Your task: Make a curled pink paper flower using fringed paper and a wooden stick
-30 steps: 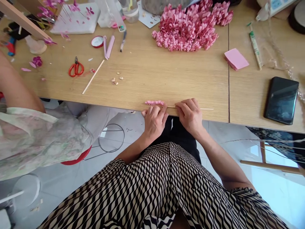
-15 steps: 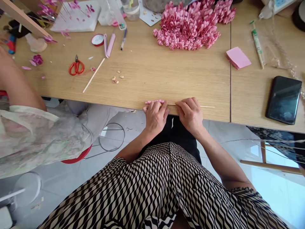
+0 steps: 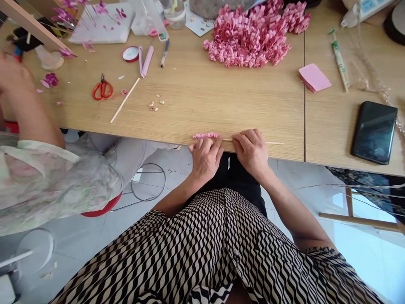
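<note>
The person's left hand [image 3: 205,159] and right hand [image 3: 251,153] were close together at the near edge of a light wooden table [image 3: 190,101]. The right hand's fingers [image 3: 249,137] were curled closed over a thin wooden stick [image 3: 275,143], which ran along that edge and poked out past them to the right. A tight pink paper curl [image 3: 205,135] sat on the stick's left part, just beyond the left hand. That hand's fingers [image 3: 215,145] were bent and partly closed just below the curl, though whether they gripped the stick could not be told.

Farther off on the table lay a heaped mass of pink paper curls [image 3: 247,36], a small stack of pink paper [image 3: 314,77], red-handled scissors [image 3: 102,90], a loose wooden stick [image 3: 125,100], a red-rimmed tape roll [image 3: 130,54] and a dark phone [image 3: 373,132] at the right. The far-right tube with a green label [image 3: 339,61] carried print too small to read, as did the device with a blue display [image 3: 368,6] beyond it. At the left, a co-worker's hand [image 3: 14,76] was raised over the table's left end, above a pale floral sleeve [image 3: 47,181].
</note>
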{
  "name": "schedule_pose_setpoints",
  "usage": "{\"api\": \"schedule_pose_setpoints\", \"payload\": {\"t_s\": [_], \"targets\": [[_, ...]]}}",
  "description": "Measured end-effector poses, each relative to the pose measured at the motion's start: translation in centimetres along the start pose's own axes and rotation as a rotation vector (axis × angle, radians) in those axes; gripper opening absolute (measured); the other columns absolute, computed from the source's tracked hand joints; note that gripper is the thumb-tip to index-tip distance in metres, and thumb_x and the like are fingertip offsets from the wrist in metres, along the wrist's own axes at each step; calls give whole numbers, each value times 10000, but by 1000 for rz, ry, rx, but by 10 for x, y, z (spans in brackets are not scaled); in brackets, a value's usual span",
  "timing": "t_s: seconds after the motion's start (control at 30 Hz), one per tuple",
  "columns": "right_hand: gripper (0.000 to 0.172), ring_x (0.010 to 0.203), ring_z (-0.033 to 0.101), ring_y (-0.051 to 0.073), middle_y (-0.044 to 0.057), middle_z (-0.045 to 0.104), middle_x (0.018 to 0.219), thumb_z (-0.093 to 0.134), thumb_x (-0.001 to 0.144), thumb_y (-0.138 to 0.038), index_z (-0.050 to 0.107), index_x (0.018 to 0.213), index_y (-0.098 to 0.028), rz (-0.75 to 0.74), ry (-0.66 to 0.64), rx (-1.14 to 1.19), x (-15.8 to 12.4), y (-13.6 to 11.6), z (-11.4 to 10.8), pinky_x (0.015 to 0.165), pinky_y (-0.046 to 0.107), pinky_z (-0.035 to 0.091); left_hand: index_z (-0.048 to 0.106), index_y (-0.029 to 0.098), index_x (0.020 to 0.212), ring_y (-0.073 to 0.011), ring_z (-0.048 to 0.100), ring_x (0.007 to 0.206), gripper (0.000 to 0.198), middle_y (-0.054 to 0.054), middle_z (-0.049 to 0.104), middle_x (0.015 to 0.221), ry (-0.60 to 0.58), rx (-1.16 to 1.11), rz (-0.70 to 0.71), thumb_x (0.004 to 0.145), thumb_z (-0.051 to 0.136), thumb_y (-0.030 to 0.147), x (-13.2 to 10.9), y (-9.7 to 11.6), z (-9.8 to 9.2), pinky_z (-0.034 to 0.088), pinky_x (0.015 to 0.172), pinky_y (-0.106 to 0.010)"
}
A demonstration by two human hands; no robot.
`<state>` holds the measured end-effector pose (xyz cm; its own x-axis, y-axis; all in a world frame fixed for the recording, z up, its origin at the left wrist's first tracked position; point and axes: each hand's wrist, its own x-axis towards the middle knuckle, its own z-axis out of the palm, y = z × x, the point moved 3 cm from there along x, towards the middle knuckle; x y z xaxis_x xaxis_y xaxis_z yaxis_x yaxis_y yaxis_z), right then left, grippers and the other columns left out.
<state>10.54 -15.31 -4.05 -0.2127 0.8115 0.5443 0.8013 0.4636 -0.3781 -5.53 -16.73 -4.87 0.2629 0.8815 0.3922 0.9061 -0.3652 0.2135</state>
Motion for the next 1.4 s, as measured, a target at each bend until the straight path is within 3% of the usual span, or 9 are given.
{"api": "schedule_pose_setpoints", "payload": {"t_s": [0.37,0.53,0.67,0.93,1.2,1.4], "targets": [[203,883,513,219,86,646,938,480,940,-235,681,930,-210,75,-60,106,5,2,-1,794,391,458,629,253,1262,-212,553,992,409,-71,633,970,38,-79,-17,1011,361,435,3,-3,-3,328,926,-389],[206,880,507,218,90,646,938,485,937,-229,687,900,-202,80,-75,133,7,2,-2,798,393,473,642,275,1243,-226,544,1010,349,-89,603,1045,156,-112,-172,962,505,428,9,-21,-11,368,937,-415],[201,873,507,215,98,646,941,493,933,-217,689,898,-184,56,-85,110,9,2,-3,800,388,481,684,281,1143,-245,549,1091,278,-91,612,1163,103,-137,-138,926,581,421,17,-27,-13,372,945,-435],[182,867,485,220,93,655,926,512,921,-207,678,849,-191,-5,-174,-14,16,7,-7,758,381,458,731,279,985,-210,583,1035,242,-59,662,1051,76,-160,-126,942,551,436,21,-25,-15,370,904,-394],[224,877,507,230,90,663,907,459,932,-211,679,892,-194,33,-230,-83,19,28,-27,769,387,443,752,258,901,-199,600,983,195,-52,655,998,134,-309,-128,922,600,379,21,-30,-13,400,897,-370],[244,891,535,245,127,665,924,449,902,-183,691,899,-154,216,-206,-198,42,78,-31,826,392,447,723,218,958,-161,648,930,206,-42,719,946,201,-687,-122,936,580,364,32,-36,-23,489,877,-321]]}}
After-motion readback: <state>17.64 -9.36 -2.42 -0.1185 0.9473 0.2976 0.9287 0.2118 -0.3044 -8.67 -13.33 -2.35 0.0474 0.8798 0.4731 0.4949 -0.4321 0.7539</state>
